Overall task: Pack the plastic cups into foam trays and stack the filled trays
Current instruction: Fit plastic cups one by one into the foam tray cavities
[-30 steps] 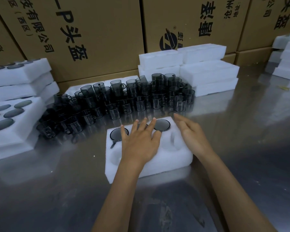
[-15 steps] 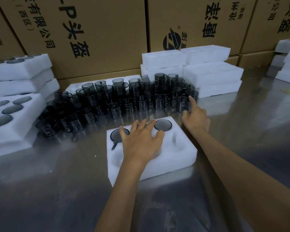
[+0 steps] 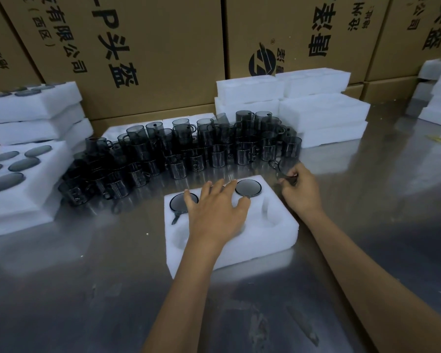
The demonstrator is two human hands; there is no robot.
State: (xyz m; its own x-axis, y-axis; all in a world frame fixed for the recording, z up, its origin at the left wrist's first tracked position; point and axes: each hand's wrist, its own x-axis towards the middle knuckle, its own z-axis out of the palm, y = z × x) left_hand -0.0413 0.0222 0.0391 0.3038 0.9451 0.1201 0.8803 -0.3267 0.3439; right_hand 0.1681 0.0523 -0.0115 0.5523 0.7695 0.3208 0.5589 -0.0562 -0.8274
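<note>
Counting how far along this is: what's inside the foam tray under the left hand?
The foam tray shows two cups seated in its far pockets; near pockets look empty. The left hand covers the middle.

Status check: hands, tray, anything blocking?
Left hand flat on foam tray. Right hand gripping a cup. Front pockets unfilled, nothing blocking.

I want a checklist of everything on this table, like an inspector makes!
Surface: shiny metal table.
Job's things: foam tray with cups in its far slots; loose cups heaped behind; filled trays stacked left.
Clutter: empty foam trays stacked at back.
Grips: left hand rests flat on the tray; right hand holds one cup.
Cables: nothing seen.
Surroundings: cardboard boxes behind.
</note>
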